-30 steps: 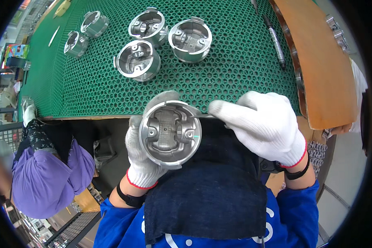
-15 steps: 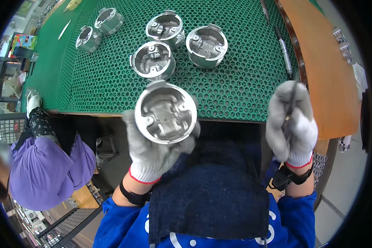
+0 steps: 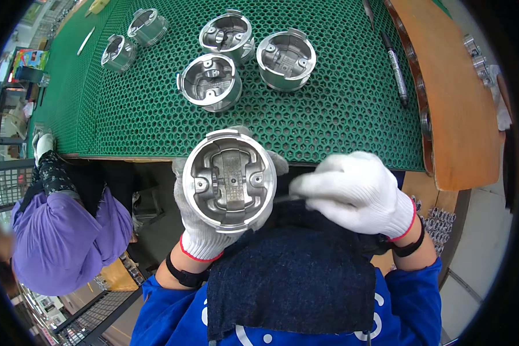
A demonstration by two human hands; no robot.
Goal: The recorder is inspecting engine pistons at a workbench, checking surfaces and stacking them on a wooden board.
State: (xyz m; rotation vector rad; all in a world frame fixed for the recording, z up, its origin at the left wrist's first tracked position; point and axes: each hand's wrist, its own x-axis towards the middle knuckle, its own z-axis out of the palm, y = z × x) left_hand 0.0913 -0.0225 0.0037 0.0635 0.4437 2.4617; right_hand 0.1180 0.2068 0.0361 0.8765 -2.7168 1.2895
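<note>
My left hand [image 3: 199,236], in a white knit glove with a red cuff, grips a metal piston [image 3: 233,184] just in front of the table edge. The piston's hollow underside faces up, showing its ribs and pin bosses. To its right, my right hand [image 3: 357,193], gloved alike, has its fingers pinched together and pointing at the piston. A thin, dark, blurred tool [image 3: 284,198] shows at the fingertips; its exact kind cannot be made out. Beyond, three more pistons [image 3: 210,83] stand hollow side up on the green mat [image 3: 328,127].
Two other pistons [image 3: 147,27] stand at the far left. A black marker [image 3: 397,75] lies on the mat's right, beside a wooden board [image 3: 455,104] with metal parts along its edge. A person in purple [image 3: 69,236] sits to my left.
My right hand has come left from beside the wooden board to the held piston, bringing the thin tool. The piston has turned in my left hand and sits slightly lower.
</note>
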